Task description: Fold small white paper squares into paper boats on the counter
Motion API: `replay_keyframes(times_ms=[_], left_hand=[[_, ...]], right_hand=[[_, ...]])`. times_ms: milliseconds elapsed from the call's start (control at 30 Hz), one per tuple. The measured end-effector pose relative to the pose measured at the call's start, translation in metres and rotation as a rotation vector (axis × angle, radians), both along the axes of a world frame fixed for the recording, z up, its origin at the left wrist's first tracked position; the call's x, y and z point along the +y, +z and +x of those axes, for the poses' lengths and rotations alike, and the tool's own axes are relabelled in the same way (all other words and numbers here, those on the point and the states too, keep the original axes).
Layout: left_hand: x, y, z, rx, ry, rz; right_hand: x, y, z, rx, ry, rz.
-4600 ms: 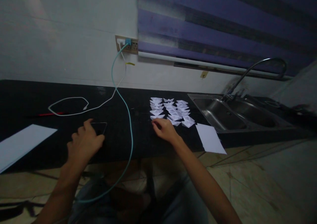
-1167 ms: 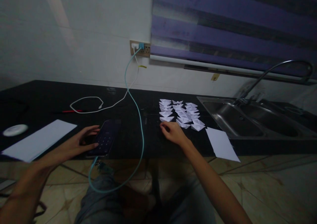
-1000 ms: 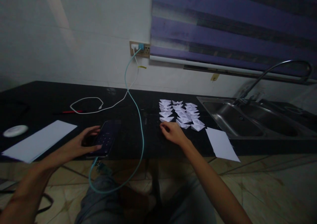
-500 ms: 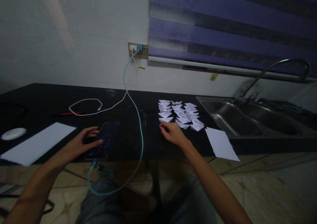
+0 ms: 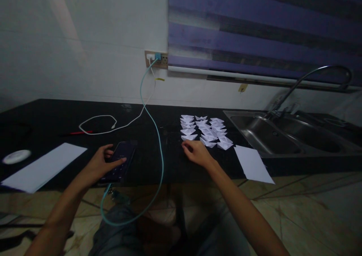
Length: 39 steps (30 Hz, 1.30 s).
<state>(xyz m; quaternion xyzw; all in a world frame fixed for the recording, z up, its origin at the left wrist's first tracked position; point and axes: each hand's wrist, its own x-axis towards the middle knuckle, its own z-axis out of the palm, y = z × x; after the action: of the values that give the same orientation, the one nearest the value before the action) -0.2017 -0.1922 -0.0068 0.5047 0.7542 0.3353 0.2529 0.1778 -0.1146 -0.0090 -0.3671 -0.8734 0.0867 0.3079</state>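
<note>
A smartphone [image 5: 126, 153] lies on the dark counter with its screen lit, showing a keypad-like page. My left hand [image 5: 104, 161] is at its left side, fingers apart, the thumb stretched over the screen. A teal charging cable [image 5: 159, 143] runs from the phone's lower end over the counter edge and up to the wall. My right hand [image 5: 196, 152] rests on the counter with its fingers curled in, and I see nothing in it. Just beyond it, folded white paper boats [image 5: 209, 132] stand in three columns.
White paper sheets [image 5: 45, 168] lie at the left, near a round white object [image 5: 17, 157] and a red pen [image 5: 80, 133]. A white cable [image 5: 124, 126] loops toward the wall outlet [image 5: 162, 60]. Another paper sheet [image 5: 253, 163] sits before the steel sink [image 5: 246, 116] at the right.
My left thumb has moved right and slightly up across the phone screen. My right hand stays in place. The view has shifted slightly.
</note>
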Motion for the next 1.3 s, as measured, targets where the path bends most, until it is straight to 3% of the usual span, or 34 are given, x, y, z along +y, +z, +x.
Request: replay_keyframes(times_ms=[333, 433, 533, 600, 667, 733, 800, 933, 1033, 1167, 1233, 1300], left_hand=[[-0.002, -0.014, -0.028, 0.078, -0.225, 0.083], [0.000, -0.017, -0.031, 0.022, -0.188, 0.067], [-0.007, -0.007, -0.021, -0.011, -0.005, 0.090], [-0.017, 0.008, -0.002, 0.099, 0.123, 0.181], [-0.026, 0.025, 0.027, 0.209, 0.121, 0.263], [-0.031, 0.036, 0.066, 0.203, 0.045, 0.347], [-0.030, 0.040, 0.108, 0.155, -0.152, 0.345], [-0.021, 0.026, 0.186, 0.180, -0.552, 0.363], [-0.022, 0.007, 0.222, 0.237, -0.718, 0.362], [-0.029, -0.019, 0.238, 0.362, -0.771, 0.366], [-0.031, -0.029, 0.239, 0.441, -0.777, 0.351], [-0.032, -0.037, 0.239, 0.512, -0.773, 0.353]], right_hand=[[0.001, -0.002, 0.000, 0.007, 0.000, -0.010], [0.000, -0.001, -0.001, 0.014, 0.004, -0.014], [-0.001, 0.000, 0.000, 0.017, 0.006, -0.016], [-0.001, 0.000, 0.000, 0.016, 0.004, -0.016], [0.000, 0.000, 0.000, 0.021, 0.001, -0.015], [0.002, 0.000, -0.001, 0.032, 0.000, -0.015], [0.003, 0.003, -0.002, 0.060, -0.019, -0.015], [-0.016, 0.018, 0.011, 0.171, -0.155, 0.008], [-0.052, 0.031, 0.049, 0.147, -0.225, 0.033], [-0.095, 0.032, 0.128, -0.179, -0.425, -0.004], [-0.106, 0.024, 0.164, -0.286, -0.532, -0.028], [-0.112, 0.012, 0.191, -0.336, -0.540, -0.100]])
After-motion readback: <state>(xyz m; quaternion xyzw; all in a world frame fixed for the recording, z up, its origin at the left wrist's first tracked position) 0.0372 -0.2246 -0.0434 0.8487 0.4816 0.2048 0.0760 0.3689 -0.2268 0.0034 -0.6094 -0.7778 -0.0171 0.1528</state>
